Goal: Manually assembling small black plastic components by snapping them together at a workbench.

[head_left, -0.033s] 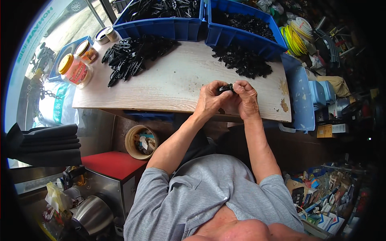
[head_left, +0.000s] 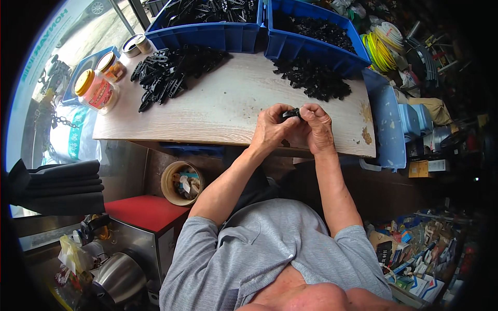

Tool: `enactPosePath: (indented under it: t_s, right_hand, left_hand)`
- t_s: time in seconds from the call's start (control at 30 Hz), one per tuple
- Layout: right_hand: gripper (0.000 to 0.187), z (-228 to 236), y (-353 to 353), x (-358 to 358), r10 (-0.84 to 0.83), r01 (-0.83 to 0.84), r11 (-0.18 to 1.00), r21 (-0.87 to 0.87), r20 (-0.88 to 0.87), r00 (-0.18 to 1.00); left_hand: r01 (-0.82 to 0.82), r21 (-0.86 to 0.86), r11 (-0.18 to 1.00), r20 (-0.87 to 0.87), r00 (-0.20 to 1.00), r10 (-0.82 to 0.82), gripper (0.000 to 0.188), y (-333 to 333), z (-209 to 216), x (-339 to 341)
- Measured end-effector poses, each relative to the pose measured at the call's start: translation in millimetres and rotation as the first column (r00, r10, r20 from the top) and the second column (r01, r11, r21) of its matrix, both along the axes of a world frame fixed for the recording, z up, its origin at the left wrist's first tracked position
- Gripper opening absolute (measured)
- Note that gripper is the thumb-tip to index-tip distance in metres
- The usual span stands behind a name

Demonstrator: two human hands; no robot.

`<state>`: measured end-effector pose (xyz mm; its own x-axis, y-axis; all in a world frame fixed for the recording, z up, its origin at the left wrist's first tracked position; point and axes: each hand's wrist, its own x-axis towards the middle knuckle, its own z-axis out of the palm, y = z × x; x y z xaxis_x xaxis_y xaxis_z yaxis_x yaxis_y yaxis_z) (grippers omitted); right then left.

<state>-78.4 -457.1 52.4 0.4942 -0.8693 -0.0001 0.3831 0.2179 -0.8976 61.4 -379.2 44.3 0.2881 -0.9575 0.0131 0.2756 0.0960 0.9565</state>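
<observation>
A small black plastic part (head_left: 292,113) is held between both my hands above the table's front edge. My left hand (head_left: 270,127) closes on its left side with thumb and fingers. My right hand (head_left: 320,128) pinches the other end, and its fingers hide much of the part. Beyond my hands, at the right, lies a heap of small black plastic pieces (head_left: 314,80). Farther left is a pile of long black slotted plastic pieces (head_left: 171,72). Both piles rest on the pale wood-grain table (head_left: 233,111).
Two blue bins (head_left: 207,37) with black parts stand along the far edge. Jars (head_left: 96,90) sit at the table's left end. A light blue plastic tub (head_left: 386,124) adjoins its right end. Below are a waste bucket (head_left: 168,184) and a red-topped cabinet (head_left: 145,211).
</observation>
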Motion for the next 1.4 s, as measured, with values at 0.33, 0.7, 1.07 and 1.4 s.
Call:
enactPosePath:
  t_s: [0.33, 0.7, 1.07, 1.4]
  right_hand:
    - [0.01, 9, 5, 3, 0.08, -0.082, 0.993, 0.08, 0.026, 0.996]
    - [0.029, 27, 8, 4, 0.106, -0.138, 0.989, -0.056, -0.388, 0.915]
    - [0.032, 24, 0, -14, -0.091, 0.11, 0.988, 0.104, -0.171, 0.981]
    - [0.045, 39, -68, -98, -0.576, 0.623, 0.77, 0.137, -0.269, 0.772]
  left_hand:
    - [-0.073, 0.09, 0.993, -0.116, 0.99, 0.084, 0.024, 1, 15, 1]
    - [-0.05, 0.135, 0.99, -0.321, 0.943, 0.091, 0.01, 8, 23, 4]
    - [-0.434, -0.438, 0.788, 0.831, 0.14, 0.539, 0.038, -19, 14, 93]
    - [-0.526, -0.345, 0.777, 0.938, -0.211, 0.274, 0.036, -49, -5, 171]
